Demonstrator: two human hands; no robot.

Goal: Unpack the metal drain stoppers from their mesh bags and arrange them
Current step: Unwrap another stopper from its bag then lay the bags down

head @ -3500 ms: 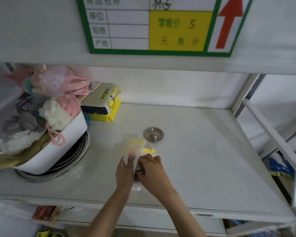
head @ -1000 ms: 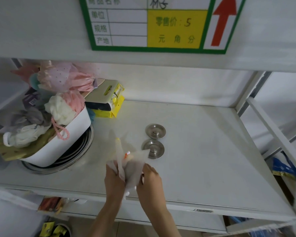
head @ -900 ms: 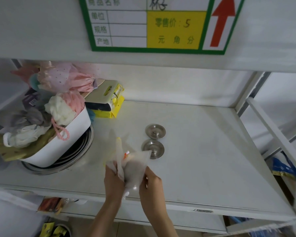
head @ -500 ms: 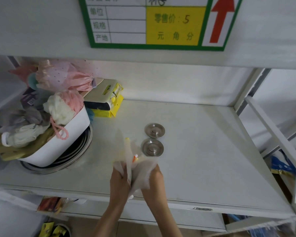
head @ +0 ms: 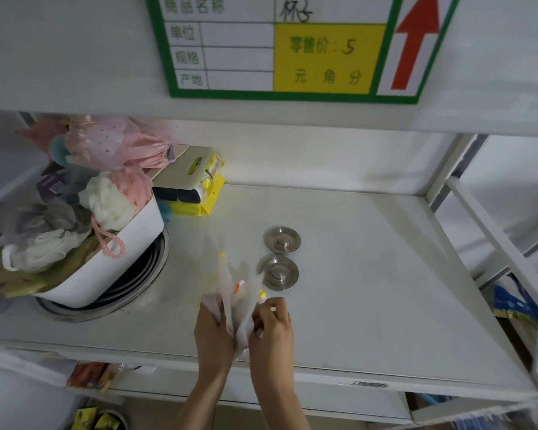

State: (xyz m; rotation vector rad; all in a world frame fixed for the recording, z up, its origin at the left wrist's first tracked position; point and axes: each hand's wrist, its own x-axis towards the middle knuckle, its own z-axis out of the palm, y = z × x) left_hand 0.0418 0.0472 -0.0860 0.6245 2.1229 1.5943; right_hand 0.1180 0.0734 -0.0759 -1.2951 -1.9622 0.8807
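Both hands, left [head: 213, 332] and right [head: 272, 328], clutch white mesh bags [head: 235, 293] near two metal drain stoppers [head: 282, 240] on the shelf [head: 385, 274].

The right half of the shelf [head: 385, 274] lay open. At left a white tub [head: 118, 262] and yellow packs [head: 199, 193] blocked the way; two stoppers [head: 282, 240] sat mid-shelf.

Price sign [head: 292, 48]: "零售价: 5"
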